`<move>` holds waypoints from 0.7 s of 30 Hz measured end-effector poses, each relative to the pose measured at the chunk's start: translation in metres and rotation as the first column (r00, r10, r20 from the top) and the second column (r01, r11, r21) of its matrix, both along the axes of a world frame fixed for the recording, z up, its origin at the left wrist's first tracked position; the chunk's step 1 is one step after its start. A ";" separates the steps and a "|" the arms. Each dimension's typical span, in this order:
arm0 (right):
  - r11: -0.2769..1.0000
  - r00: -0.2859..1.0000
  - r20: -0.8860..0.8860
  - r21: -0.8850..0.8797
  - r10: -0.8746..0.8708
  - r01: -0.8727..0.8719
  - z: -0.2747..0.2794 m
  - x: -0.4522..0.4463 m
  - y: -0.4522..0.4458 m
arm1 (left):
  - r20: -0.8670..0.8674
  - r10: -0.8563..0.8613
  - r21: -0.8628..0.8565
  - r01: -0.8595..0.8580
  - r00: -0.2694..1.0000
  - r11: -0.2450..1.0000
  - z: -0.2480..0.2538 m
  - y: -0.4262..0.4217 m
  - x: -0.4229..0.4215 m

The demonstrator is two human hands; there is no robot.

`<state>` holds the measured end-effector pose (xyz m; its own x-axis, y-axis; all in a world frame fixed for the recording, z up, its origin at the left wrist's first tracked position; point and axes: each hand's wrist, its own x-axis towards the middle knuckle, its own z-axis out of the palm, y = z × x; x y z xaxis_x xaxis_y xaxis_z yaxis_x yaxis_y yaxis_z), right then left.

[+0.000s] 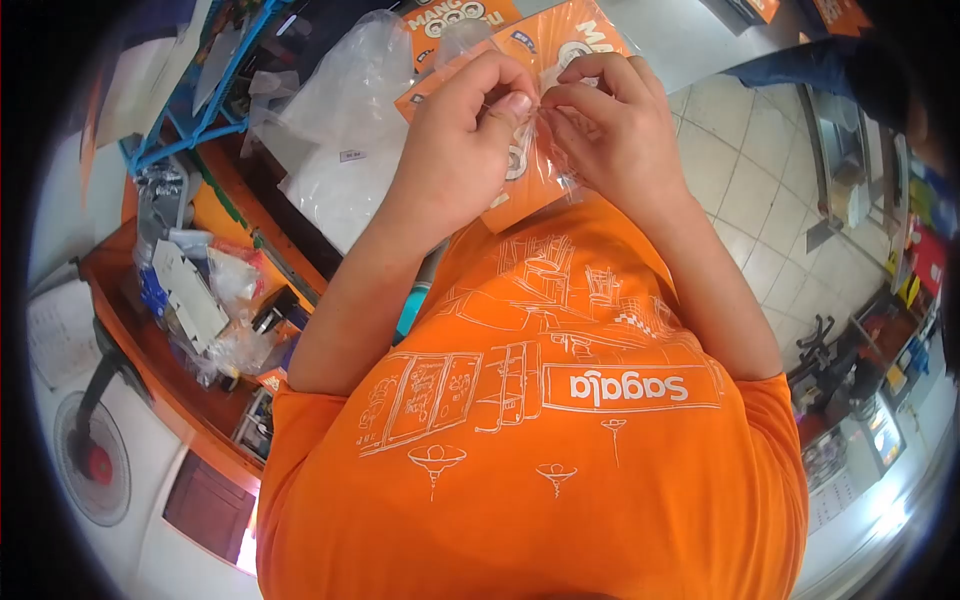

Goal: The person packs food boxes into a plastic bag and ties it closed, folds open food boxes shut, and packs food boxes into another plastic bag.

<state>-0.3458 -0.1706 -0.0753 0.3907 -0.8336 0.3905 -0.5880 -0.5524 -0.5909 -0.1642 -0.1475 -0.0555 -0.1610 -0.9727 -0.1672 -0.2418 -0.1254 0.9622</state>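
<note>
My left hand [468, 135] and my right hand [615, 125] meet fingertip to fingertip in front of my chest. Both pinch a clear plastic bag [562, 172], which catches the light in creases. Through or behind the film shows orange printed packaging [525, 203] with white lettering and round designs. Whether that packaging lies inside the bag I cannot tell. Another orange printed piece [450, 22], lettered "MANGO", lies just beyond my left hand. To the left of that hand is a large translucent plastic bag [345, 100] with a small label.
A blue wire rack [190, 145] stands at the upper left. Below it, an orange-edged shelf [130, 290] holds plastic bags and loose items. A fan [92, 455] is at the lower left. Tiled floor [745, 170] and shelving [860, 150] lie to the right.
</note>
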 end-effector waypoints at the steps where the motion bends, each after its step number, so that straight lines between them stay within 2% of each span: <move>1: 1.000 0.998 -0.058 0.011 -0.004 0.004 0.001 0.000 -0.001 | -0.032 0.049 -0.046 -0.051 0.998 0.998 -0.005 0.002 -0.003; 3: 0.998 0.996 -0.072 -0.021 0.061 -0.063 -0.001 -0.005 -0.008 | -0.055 0.122 -0.100 -0.127 0.991 0.987 -0.004 0.003 -0.006; 5: 0.989 0.987 -0.084 -0.051 0.136 -0.140 0.000 -0.008 -0.015 | -0.090 0.101 0.124 -0.089 0.991 0.988 0.006 0.005 -0.005; 6: 0.981 0.978 -0.103 -0.052 0.179 -0.185 0.003 -0.008 -0.017 | -0.081 0.134 0.123 -0.124 0.988 0.985 0.010 0.006 -0.005; 8: 0.962 0.959 -0.110 -0.055 0.261 -0.268 0.002 -0.009 -0.025 | 0.017 0.111 0.233 -0.112 0.994 0.966 0.017 0.010 -0.005; 10: 0.914 0.897 -0.184 0.041 0.403 -0.403 0.002 -0.010 -0.035 | 0.027 0.182 0.264 -0.182 0.983 0.947 0.017 0.020 -0.009; 11: 0.895 0.881 -0.170 0.029 0.442 -0.444 0.002 -0.010 -0.040 | 0.027 0.213 0.288 -0.211 0.977 0.934 0.018 0.024 -0.011; 12: 0.868 0.851 -0.197 0.002 0.486 -0.496 0.001 -0.010 -0.046 | 0.046 0.256 0.276 -0.259 0.966 0.926 0.020 0.027 -0.013; 14: 0.818 0.806 -0.208 -0.041 0.555 -0.574 0.001 -0.010 -0.058 | -0.096 0.473 0.166 -0.454 0.876 0.875 0.026 0.036 -0.018; 15: 0.763 0.731 -0.304 -0.021 0.611 -0.646 0.004 -0.009 -0.064 | -0.082 0.506 0.151 -0.491 0.859 0.858 0.025 0.043 -0.018; 16: 0.698 0.640 -0.401 -0.004 0.655 -0.717 0.008 -0.005 -0.070 | -0.100 0.656 0.135 -0.643 0.748 0.754 0.020 0.051 -0.014; 18: 0.594 0.574 -0.386 -0.078 0.723 -0.801 -0.001 0.002 -0.081 | -0.163 0.862 0.108 -0.860 0.480 0.499 0.015 0.072 -0.013; 19: 0.523 0.524 -0.383 -0.116 0.761 -0.844 -0.005 0.008 -0.088 | -0.187 0.913 0.167 -0.904 0.364 0.395 0.015 0.086 -0.015; 21: 0.478 0.426 -0.389 0.041 0.817 -0.878 0.005 0.015 -0.102 | -0.247 0.950 0.247 -0.936 0.190 0.252 0.008 0.122 -0.025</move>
<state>-0.3303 -0.2727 -0.0702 0.9837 0.0472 0.1735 0.1046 -0.9353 -0.3382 -0.1888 -0.0260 -0.0472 0.8298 -0.4285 -0.3576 0.3573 -0.0843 0.9302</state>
